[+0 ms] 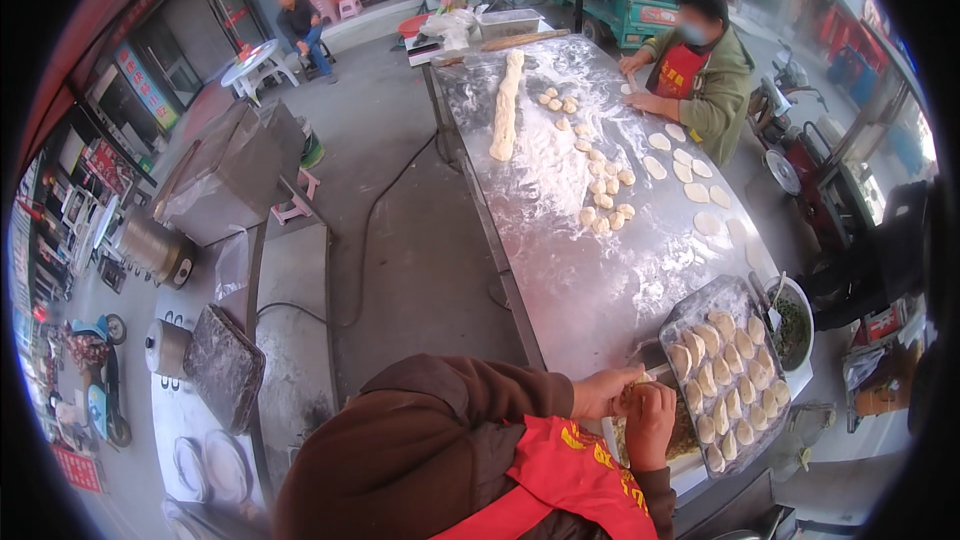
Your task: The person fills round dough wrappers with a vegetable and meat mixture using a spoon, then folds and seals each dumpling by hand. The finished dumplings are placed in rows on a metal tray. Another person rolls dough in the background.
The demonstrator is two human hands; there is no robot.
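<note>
My left hand [606,392] and my right hand [651,421] meet at the near end of the metal table [555,315]. Their fingers are closed together around a small dumpling [639,381], mostly hidden, with a bit of greenish filling showing. Beneath them is a white rectangular container [691,477] of chopped filling [681,435], partly covered by my hands. Just beyond my right hand lies a dark, floured tray [679,307] with rows of folded dumplings [733,390]. Past the tray stands a bowl [807,337] of green filling with a utensil in it.
A masked co-worker [701,67] in a red apron handles dough at the table's far right. Flat wrappers [696,193], dough balls [602,200] and a long dough roll [508,106] lie on the floured top. Left are a side counter [292,330] and a dark tray [225,367].
</note>
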